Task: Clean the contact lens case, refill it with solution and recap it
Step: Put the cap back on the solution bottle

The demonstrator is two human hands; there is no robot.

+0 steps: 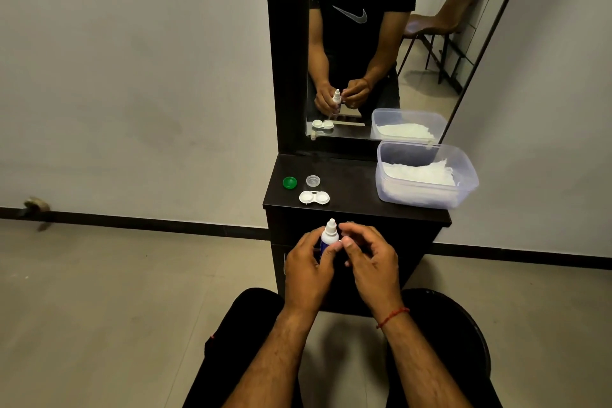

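A small solution bottle [330, 234] with a white nozzle and blue label is upright in my left hand [308, 272], in front of the dark cabinet. Its nozzle is bare. My right hand [371, 262] is right beside the bottle, thumb and forefinger pinched on a small pale piece that looks like the bottle's cap, mostly hidden. On the cabinet top [351, 185] lies the white contact lens case [314, 197] with both wells uncovered. Behind it lie a green cap [289, 182] and a clear cap [313, 180], both off the case.
A clear plastic tub [414, 197] holding white tissues sits at the right of the cabinet top. A mirror [364, 43] stands behind and reflects my hands, the bottle and a brown chair. My knees in dark trousers are below; tiled floor lies to either side.
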